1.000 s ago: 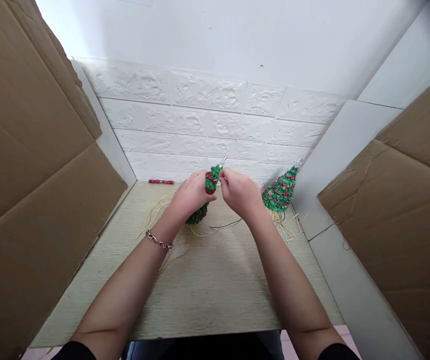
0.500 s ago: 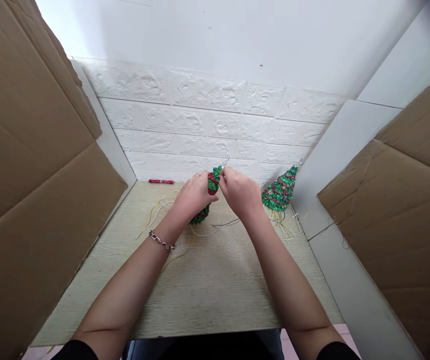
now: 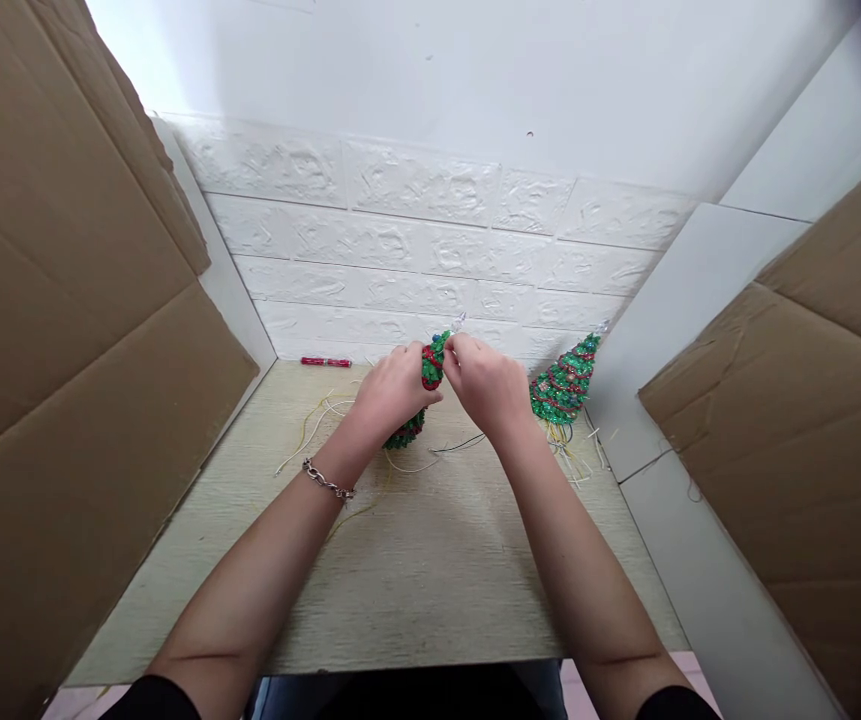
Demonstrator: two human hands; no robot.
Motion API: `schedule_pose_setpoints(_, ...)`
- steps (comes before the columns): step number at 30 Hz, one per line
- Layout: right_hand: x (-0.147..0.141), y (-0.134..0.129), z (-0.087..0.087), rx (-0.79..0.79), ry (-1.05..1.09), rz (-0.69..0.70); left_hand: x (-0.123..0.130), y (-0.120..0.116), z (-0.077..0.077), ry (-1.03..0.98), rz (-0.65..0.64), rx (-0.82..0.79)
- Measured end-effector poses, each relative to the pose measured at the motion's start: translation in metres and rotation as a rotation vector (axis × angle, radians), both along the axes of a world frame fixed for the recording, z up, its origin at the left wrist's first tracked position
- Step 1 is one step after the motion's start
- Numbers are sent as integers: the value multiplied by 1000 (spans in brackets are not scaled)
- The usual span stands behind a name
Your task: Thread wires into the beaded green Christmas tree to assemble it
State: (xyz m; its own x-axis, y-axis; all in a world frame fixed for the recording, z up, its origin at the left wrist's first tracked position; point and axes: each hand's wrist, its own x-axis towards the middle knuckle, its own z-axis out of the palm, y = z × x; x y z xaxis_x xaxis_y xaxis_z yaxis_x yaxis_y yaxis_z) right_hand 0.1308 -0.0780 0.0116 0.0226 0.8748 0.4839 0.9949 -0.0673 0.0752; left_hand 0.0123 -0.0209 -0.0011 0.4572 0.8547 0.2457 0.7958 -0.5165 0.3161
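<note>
A small green Christmas tree [image 3: 434, 368] with a red garland and a clear tip leans in the grip of my left hand [image 3: 394, 388], which covers its middle. The tree's dark lower edge shows below the palm. My right hand [image 3: 491, 385] is closed in a pinch against the upper right side of this tree. What its fingertips hold, if anything, is too small to make out. Thin white and dark wires [image 3: 464, 444] run across the table below my hands.
A second decorated tree [image 3: 566, 382] stands at the right, with loose cut wires [image 3: 569, 455] at its base. A red pen-like stick [image 3: 326, 362] lies by the brick-patterned wall [image 3: 415, 240]. Cardboard sheets [image 3: 100, 400] flank the pale wooden table [image 3: 415, 590] on both sides.
The whole view has shifted slightly. My left hand keeps its hold on the tree, and my right hand stays pinched near its top with only a small turn of the fingers.
</note>
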Motion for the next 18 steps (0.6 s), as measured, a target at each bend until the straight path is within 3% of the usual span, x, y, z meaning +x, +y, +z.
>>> schedule_pose_setpoints(18,9,3,-2,20,50,61,0,-6,6,-22,47,-28)
